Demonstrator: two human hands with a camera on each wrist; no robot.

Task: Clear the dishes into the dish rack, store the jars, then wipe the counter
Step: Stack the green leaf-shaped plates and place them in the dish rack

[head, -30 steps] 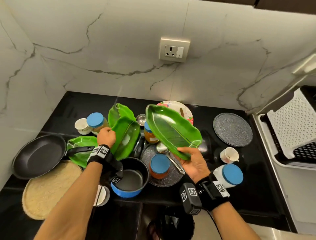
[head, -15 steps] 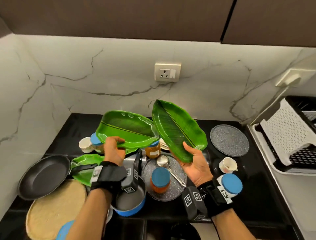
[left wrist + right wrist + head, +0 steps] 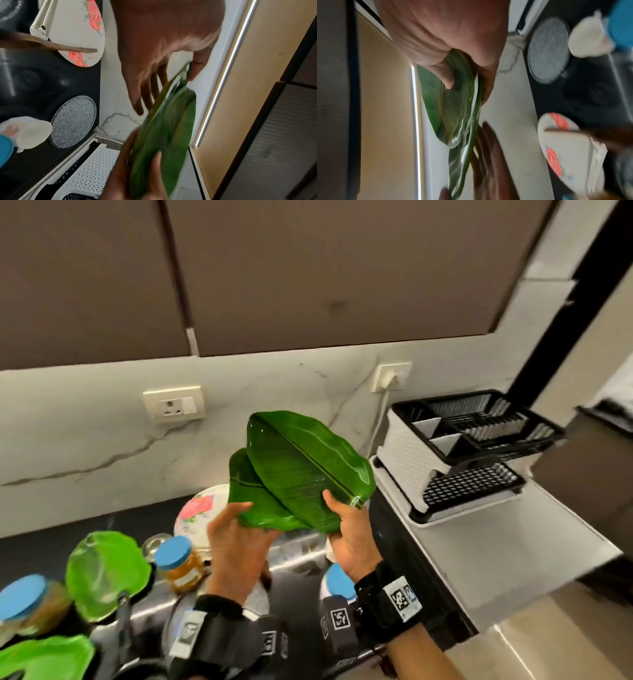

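Two dark green leaf-shaped plates (image 3: pixel 301 470) are stacked face to face and held up above the counter, left of the two-tier dish rack (image 3: pixel 407 453). My left hand (image 3: pixel 246 515) grips the rear plate (image 3: pixel 239 484) at its lower left edge; in the left wrist view the thumb lies on the rim and the fingers (image 3: pixel 137 102) run behind the plates (image 3: pixel 163 135). At the lower right end my right hand (image 3: pixel 337 515) pinches the stack, thumb on the inner face (image 3: pixel 450 94). Blue-lidded jars (image 3: pixel 173 556) (image 3: pixel 20 597) (image 3: pixel 337 580) stand on the counter below.
Two lighter green plates (image 3: pixel 106 573) (image 3: pixel 44 659) lie at the lower left. A floral plate (image 3: pixel 197 511) sits behind my left hand. A grey speckled round plate (image 3: pixel 72 121) and a white cup (image 3: pixel 32 134) sit near the rack. Brown wall cabinets (image 3: pixel 308 268) hang overhead.
The two plates, held apart before, have come together into one stack between both hands. They have risen and moved right toward the rack, and my view has turned that way.
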